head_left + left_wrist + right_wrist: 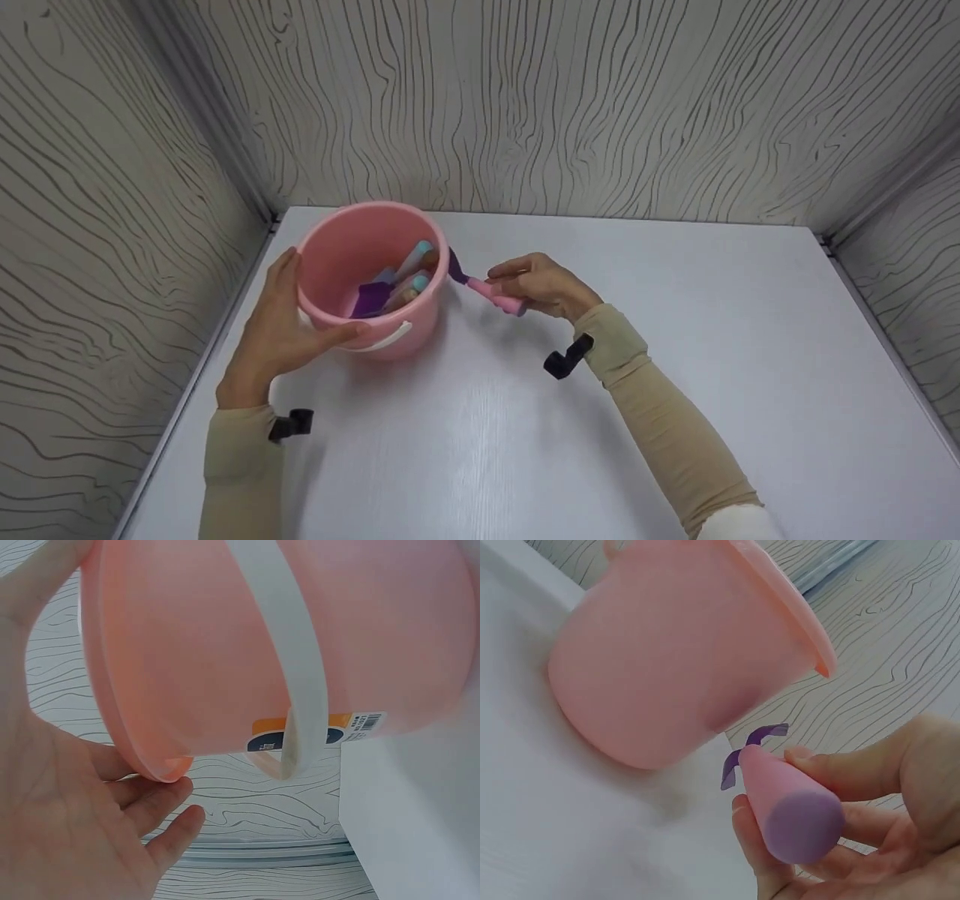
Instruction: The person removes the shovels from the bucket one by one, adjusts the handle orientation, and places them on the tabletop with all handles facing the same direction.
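Observation:
A pink bucket (427, 322) with a white handle (382, 341) stands on the left of the white table. My left hand (281, 322) rests at its rim, thumb and fingers spread nearly straight along the edge. My right hand (544, 289) pinches the pink handle of a small garden hand tool (802, 821). Its purple head (456, 268) points toward the bucket's right side, outside it and partly behind the rim; its exact kind cannot be told. In the bucket lie a purple blade (371, 298) and several tool handles with light blue ends (421, 283).
Wood-grain patterned panels (525, 112) rise behind the table and on both sides. The white tabletop (712, 337) extends to the right and front. The bucket carries a label (364, 722) on its outer wall. A black wrist mount (568, 356) juts from each sleeve.

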`<state>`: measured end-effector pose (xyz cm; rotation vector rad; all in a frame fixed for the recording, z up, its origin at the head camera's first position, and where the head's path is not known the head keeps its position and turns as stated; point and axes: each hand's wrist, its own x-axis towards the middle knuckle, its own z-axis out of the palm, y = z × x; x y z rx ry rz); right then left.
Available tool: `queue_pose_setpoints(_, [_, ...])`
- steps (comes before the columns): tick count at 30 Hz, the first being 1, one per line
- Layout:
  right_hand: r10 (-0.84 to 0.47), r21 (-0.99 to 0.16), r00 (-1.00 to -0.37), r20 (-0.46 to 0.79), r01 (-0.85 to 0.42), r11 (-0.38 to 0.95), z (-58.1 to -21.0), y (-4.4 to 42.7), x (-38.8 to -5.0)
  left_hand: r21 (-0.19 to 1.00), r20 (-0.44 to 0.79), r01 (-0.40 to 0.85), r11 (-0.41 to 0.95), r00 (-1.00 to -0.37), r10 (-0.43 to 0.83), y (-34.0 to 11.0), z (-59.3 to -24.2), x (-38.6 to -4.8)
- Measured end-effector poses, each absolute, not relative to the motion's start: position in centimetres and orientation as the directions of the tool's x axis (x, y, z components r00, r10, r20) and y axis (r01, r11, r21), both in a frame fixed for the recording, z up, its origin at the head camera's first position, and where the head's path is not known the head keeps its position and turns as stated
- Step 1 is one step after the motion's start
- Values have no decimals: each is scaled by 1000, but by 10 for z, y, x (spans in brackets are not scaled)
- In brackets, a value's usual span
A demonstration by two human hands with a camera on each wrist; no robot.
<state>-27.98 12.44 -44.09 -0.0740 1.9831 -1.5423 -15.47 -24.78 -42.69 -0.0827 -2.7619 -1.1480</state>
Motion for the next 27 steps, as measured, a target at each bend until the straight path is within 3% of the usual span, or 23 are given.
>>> queue_pose_setpoints(9, [-473, -888, -756, -452, 430, 160, -458, 127, -270, 696, 187, 139, 705, -982, 10, -249, -428, -153])
queue_pose_setpoints(19, [-424, -886, -778, -463, 395, 244, -466, 124, -257, 692, 206, 165, 703, -978, 27, -249, -427, -152])
queue_pose_setpoints(27, [-362, -867, -788, -498, 453, 207, -479, 117, -252, 686, 183, 133, 716, -983, 7, -248, -428, -153])
